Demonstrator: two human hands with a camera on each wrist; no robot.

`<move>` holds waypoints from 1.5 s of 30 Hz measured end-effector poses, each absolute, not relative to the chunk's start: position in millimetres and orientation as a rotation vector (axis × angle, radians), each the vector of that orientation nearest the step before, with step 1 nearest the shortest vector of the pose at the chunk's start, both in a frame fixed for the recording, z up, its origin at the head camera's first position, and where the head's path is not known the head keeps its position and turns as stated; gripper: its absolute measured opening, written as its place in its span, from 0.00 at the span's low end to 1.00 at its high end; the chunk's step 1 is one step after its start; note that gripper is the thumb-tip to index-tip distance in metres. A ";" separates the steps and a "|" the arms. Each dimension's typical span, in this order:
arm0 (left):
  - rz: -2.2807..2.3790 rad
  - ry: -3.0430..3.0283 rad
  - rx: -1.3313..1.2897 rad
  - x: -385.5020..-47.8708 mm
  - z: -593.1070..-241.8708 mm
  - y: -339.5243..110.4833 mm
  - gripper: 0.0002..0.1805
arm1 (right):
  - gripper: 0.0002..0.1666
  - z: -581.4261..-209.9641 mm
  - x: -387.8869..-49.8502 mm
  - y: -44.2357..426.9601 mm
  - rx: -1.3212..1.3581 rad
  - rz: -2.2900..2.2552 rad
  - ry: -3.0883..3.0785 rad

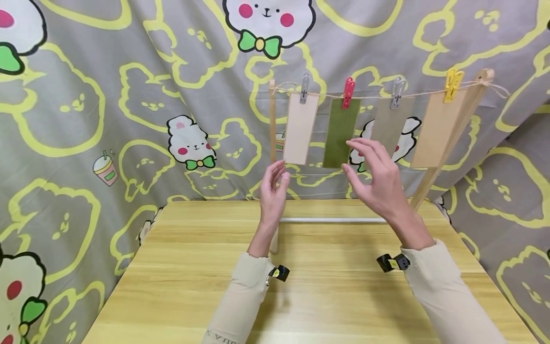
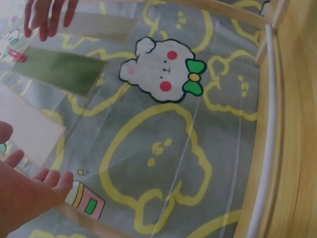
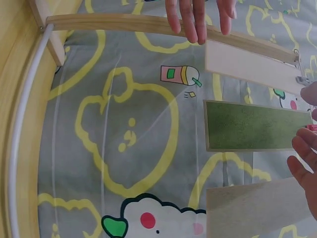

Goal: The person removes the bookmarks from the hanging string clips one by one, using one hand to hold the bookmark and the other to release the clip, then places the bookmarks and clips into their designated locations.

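Four cards hang from a string by clothespins: a cream card point(image 1: 301, 129) with a grey pin point(image 1: 304, 89), a green card point(image 1: 341, 134) with a red pin point(image 1: 348, 93), a grey-brown card point(image 1: 392, 124) with a grey pin point(image 1: 397, 93), and a tan card point(image 1: 439, 129) with a yellow pin point(image 1: 453, 86). My left hand point(image 1: 273, 188) is raised by the lower end of the cream card, fingers loosely bent and holding nothing. My right hand point(image 1: 378, 177) hovers near the green and grey-brown cards, thumb and fingers spread apart, holding nothing.
The string runs between a left wooden post point(image 1: 272, 119) and a right wooden post point(image 1: 461, 129). A white rod point(image 1: 335, 220) joins them low down above the wooden table point(image 1: 193, 267). Behind hangs a patterned grey curtain point(image 1: 142, 105).
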State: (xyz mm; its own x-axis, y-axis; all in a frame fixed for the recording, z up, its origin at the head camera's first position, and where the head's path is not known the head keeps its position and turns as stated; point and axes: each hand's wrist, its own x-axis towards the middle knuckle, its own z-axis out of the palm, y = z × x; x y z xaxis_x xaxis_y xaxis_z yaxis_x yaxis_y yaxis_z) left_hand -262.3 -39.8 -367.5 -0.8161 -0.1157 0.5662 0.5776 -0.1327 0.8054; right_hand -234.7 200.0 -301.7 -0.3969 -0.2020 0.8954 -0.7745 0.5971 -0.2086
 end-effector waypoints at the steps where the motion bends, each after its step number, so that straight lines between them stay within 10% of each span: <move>1: -1.999 -1.674 -0.515 -262.8 -367.2 -38.5 0.20 | 0.29 -300.0 -235.3 199.6 0.785 0.784 -1.904; 45: -1.891 -1.642 -0.673 -249.9 -330.2 -46.5 0.15 | 0.25 -168.8 -272.3 141.1 0.820 0.554 -2.081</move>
